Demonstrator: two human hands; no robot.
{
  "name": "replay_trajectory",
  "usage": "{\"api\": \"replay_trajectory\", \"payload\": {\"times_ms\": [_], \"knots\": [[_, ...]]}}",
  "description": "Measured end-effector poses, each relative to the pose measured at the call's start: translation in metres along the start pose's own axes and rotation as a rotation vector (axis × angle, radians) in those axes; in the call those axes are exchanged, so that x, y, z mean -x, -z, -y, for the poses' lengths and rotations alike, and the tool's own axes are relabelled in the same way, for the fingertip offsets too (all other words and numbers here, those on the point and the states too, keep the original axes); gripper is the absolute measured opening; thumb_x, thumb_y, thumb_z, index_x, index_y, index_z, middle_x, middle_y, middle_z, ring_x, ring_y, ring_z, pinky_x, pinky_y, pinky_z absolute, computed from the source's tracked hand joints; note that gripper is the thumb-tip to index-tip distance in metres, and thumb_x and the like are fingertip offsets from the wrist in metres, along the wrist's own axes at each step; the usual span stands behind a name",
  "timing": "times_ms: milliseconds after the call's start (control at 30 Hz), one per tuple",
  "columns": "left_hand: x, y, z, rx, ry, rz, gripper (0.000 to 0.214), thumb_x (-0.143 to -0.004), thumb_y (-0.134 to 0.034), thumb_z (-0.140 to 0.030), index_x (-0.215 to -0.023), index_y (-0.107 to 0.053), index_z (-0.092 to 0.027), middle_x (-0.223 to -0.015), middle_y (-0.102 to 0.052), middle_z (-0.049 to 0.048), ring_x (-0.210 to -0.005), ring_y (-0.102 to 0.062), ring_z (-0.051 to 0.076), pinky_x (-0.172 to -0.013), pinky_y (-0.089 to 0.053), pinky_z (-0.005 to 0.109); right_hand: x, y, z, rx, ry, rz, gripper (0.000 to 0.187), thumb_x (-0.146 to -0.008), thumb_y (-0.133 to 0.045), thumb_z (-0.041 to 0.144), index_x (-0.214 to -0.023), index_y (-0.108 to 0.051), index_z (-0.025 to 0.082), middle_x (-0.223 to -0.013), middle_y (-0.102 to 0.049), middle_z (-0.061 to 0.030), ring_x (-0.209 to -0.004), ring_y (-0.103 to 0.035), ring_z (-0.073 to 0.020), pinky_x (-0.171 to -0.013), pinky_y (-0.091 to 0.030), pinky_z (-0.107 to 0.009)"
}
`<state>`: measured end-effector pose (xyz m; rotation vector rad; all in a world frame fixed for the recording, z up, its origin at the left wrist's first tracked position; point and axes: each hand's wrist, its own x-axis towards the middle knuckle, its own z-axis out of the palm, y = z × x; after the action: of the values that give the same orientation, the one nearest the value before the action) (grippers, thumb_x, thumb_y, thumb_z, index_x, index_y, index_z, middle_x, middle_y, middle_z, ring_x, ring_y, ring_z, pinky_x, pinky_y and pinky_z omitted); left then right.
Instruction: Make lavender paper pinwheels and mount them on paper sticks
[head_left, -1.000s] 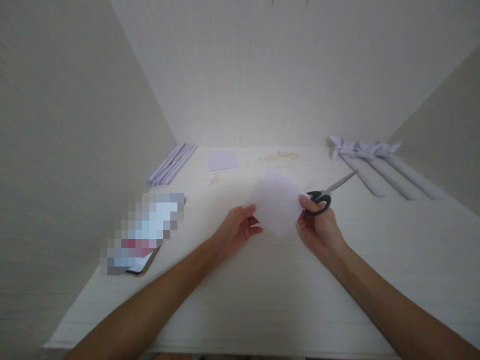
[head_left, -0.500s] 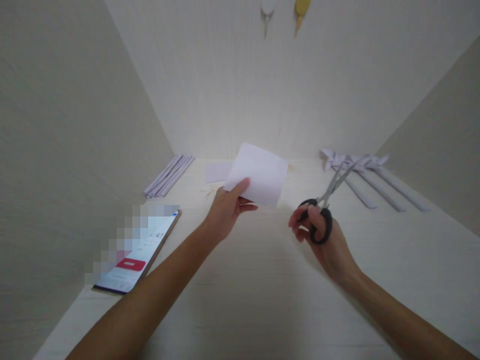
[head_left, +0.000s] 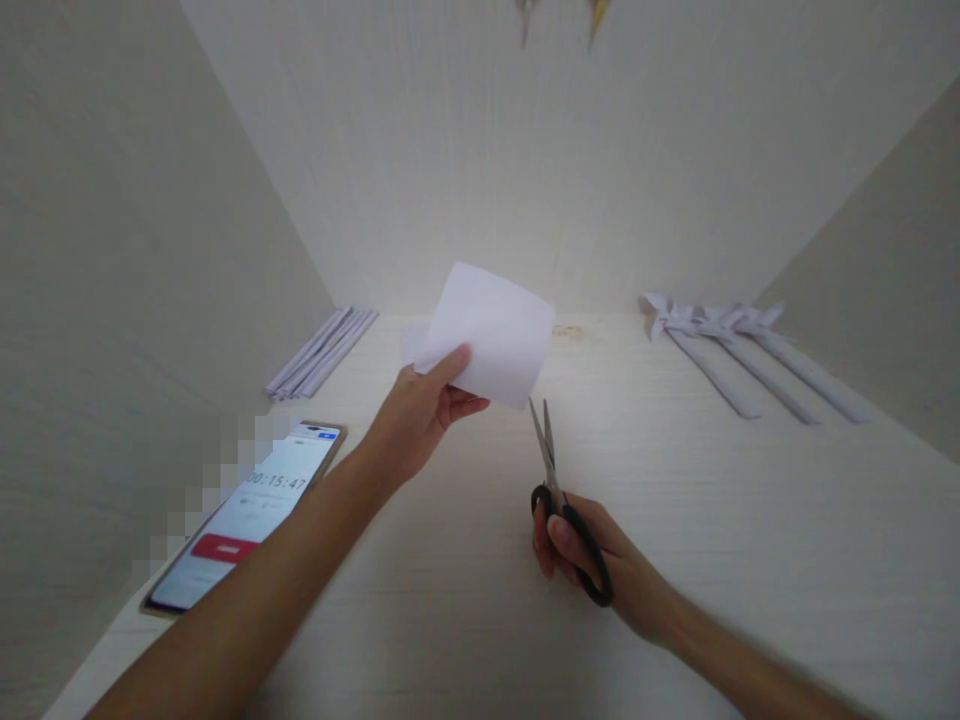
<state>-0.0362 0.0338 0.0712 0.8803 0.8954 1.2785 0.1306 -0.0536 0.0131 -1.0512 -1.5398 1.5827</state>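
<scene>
A white sheet of paper (head_left: pixel 491 330), roughly square, is pinched at its lower left between the thumb and fingers of my left hand (head_left: pixel 420 415), held up above the table. My right hand (head_left: pixel 589 545) grips black-handled scissors (head_left: pixel 546 450), with its fingers in the loops. The slightly parted blades point up and away from me, their tips just below the sheet's lower right corner. Behind the held sheet, part of another pale paper piece (head_left: pixel 411 342) shows on the table; the rest of it is hidden.
Several rolled paper sticks (head_left: pixel 322 355) lie at the back left. Paper pinwheels (head_left: pixel 720 335) on paper sticks lie at the back right. A phone (head_left: pixel 251 510) showing a timer rests at the left, partly behind my forearm. Walls rise on three sides of the table (head_left: pixel 465 600).
My right hand has brought the scissors left and lower, turning the blades toward the paper and narrowing their gap. In the view, my left hand and the sheet have shifted slightly left.
</scene>
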Motion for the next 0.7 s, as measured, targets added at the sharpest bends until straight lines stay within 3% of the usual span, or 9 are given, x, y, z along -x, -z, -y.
{"api": "replay_trajectory", "payload": {"times_ms": [333, 567, 700], "knots": [[-0.0012, 0.0019, 0.0003, 0.074, 0.058, -0.004, 0.019, -0.074, -0.053, -0.020, -0.091, -0.054, -0.013, -0.074, -0.063, 0.0010, -0.057, -0.060, 0.008, -0.050, -0.052, 0.017, -0.0024, 0.0012, -0.0076, -0.066, -0.042, -0.055, 0.041, -0.076, -0.042, 0.053, -0.062, -0.047, 0.015, -0.054, -0.045, 0.0011, -0.042, -0.032, -0.0054, -0.038, -0.023, -0.020], [0.0000, 0.0009, 0.0012, 0.055, 0.065, 0.000, 0.015, -0.074, -0.053, -0.019, -0.088, -0.054, -0.013, -0.072, -0.063, 0.0008, -0.058, -0.060, 0.009, -0.049, -0.052, 0.018, -0.0039, 0.0014, -0.0056, -0.285, -0.110, -0.136, 0.045, -0.075, -0.037, 0.058, -0.062, -0.048, 0.016, -0.050, -0.044, 0.0017, -0.039, -0.031, -0.0056, -0.035, -0.020, -0.019], [0.0009, 0.0000, 0.0025, 0.056, 0.068, -0.008, 0.013, -0.073, -0.054, -0.018, -0.085, -0.055, -0.012, -0.071, -0.062, 0.0009, -0.057, -0.060, 0.009, -0.049, -0.051, 0.017, -0.0022, 0.0013, -0.0072, -0.154, -0.057, -0.081, 0.045, -0.077, -0.036, 0.056, -0.059, -0.046, 0.016, -0.051, -0.042, 0.0019, -0.040, -0.030, -0.0056, -0.037, -0.021, -0.020]]}}
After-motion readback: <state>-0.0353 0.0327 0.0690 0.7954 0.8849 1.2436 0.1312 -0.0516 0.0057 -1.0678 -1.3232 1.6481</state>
